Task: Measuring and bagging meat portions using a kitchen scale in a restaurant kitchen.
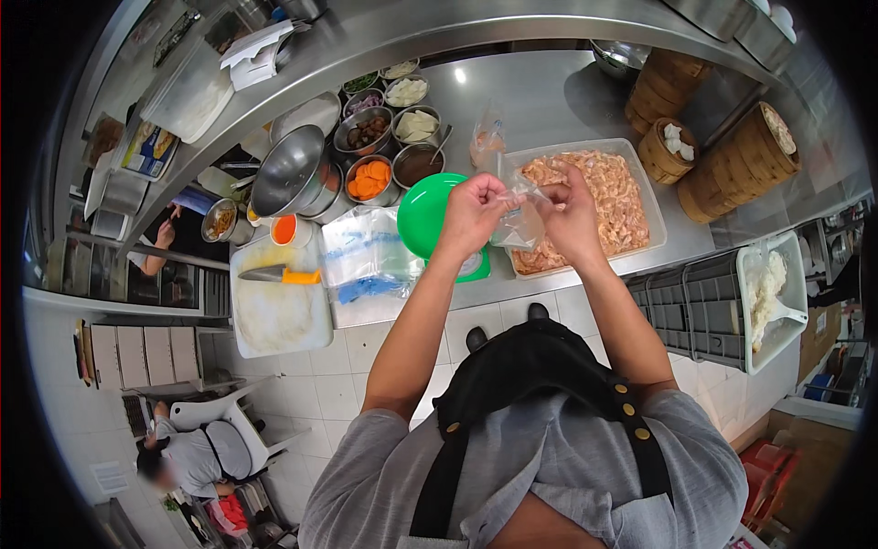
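Observation:
A clear plastic bag (521,223) hangs between my two hands, its top edge pinched in the fingers of my left hand (477,213) and my right hand (569,219). Behind it lies a large translucent tub (651,199) of raw cut meat (614,199). The green round pan (429,209) of a kitchen scale is just left of my left hand, with part of its green base below. A filled clear bag (488,141) stands beyond my hands. Left of the scale rests a stack of flat plastic bags (367,247).
A knife with an orange handle (300,276) lies on a white cutting board (281,316). Metal bowls of ingredients (370,182) stand back left. Bamboo steamers (737,165) and a white tub of rice (782,302) are at the right. A seated person (199,456) is lower left; another person's hand (164,235) shows left.

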Demonstrator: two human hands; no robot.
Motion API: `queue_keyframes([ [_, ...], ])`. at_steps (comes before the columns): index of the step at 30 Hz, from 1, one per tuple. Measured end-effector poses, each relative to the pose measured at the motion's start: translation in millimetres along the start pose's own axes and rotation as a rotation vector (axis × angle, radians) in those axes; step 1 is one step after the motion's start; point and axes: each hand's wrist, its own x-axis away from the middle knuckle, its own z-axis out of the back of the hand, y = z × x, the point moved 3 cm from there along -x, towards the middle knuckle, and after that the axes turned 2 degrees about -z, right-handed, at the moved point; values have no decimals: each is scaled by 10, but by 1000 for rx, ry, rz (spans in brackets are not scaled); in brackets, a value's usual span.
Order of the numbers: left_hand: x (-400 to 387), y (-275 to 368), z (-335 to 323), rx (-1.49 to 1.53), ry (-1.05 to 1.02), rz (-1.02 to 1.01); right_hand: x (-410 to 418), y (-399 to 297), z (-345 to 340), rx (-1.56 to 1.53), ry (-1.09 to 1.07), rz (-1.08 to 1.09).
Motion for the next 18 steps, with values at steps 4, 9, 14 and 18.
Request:
queue_keyframes([
  [4, -21, -199, 23, -331, 150, -156, -69, 105, 45, -761, -143, -471],
  [9, -68, -400, -109, 1373, 13, 480, -139, 377, 132, -1157, -250, -579],
  [14, -133, -209, -22, 1208, -53, 484, -175, -16, 161, -419, -160, -95],
  [18, -97, 330, -27, 740, -310, 137, -611, -194, 284, 545, 16, 115],
])
